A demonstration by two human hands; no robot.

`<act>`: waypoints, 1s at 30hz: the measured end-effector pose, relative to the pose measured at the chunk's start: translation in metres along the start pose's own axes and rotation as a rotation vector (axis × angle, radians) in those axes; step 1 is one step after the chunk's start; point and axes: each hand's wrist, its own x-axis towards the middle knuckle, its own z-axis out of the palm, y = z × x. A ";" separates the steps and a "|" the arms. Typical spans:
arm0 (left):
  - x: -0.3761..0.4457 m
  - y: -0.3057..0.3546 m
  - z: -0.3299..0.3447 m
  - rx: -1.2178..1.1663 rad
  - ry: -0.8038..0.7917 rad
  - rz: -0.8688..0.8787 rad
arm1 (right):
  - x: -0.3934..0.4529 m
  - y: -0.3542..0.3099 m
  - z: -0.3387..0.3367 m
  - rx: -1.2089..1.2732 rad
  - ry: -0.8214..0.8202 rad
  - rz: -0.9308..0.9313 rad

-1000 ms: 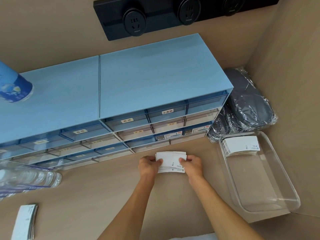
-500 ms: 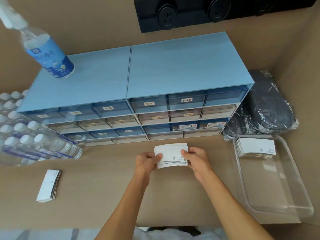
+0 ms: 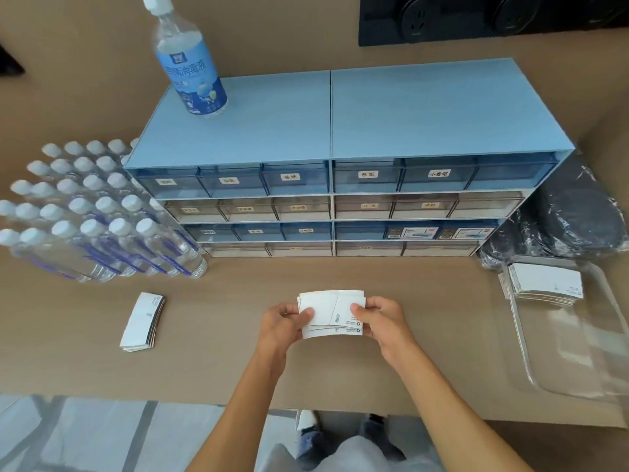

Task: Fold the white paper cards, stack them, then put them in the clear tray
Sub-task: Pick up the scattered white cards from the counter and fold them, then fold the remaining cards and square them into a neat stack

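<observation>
A small stack of folded white paper cards [image 3: 332,310] is held above the brown table between both hands. My left hand [image 3: 284,323] grips its left end and my right hand [image 3: 381,318] grips its right end. The clear tray [image 3: 578,366] lies at the right edge of the table, with a pile of folded cards [image 3: 543,284] in its far end. A second pile of unfolded white cards [image 3: 143,321] lies on the table to the left, apart from both hands.
A blue drawer cabinet [image 3: 340,158] stands behind the hands, with a disinfectant bottle [image 3: 189,59] on top. A shrink-wrapped pack of water bottles [image 3: 92,212] lies at the left. Black wrapped bundles [image 3: 561,219] sit behind the tray. The table's front edge is near my body.
The view has swung left and pulled back, bringing the water bottles and left card pile into sight. Both hands still hold the card stack, raised slightly off the table.
</observation>
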 end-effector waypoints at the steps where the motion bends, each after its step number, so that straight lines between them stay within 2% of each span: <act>1: 0.000 -0.003 -0.007 -0.007 -0.007 -0.002 | -0.004 0.003 0.006 -0.013 0.008 0.000; 9: 0.007 -0.024 -0.042 -0.046 -0.117 -0.085 | -0.027 0.031 0.029 0.026 0.081 0.024; 15: 0.004 -0.035 -0.036 0.139 -0.097 0.013 | -0.038 0.045 0.018 -0.086 0.140 -0.101; 20: 0.000 -0.039 -0.023 0.192 -0.079 0.134 | -0.033 0.053 0.005 -0.177 0.159 -0.211; 30: -0.006 -0.061 -0.009 0.149 -0.027 0.139 | -0.026 0.078 -0.009 -0.081 0.146 -0.198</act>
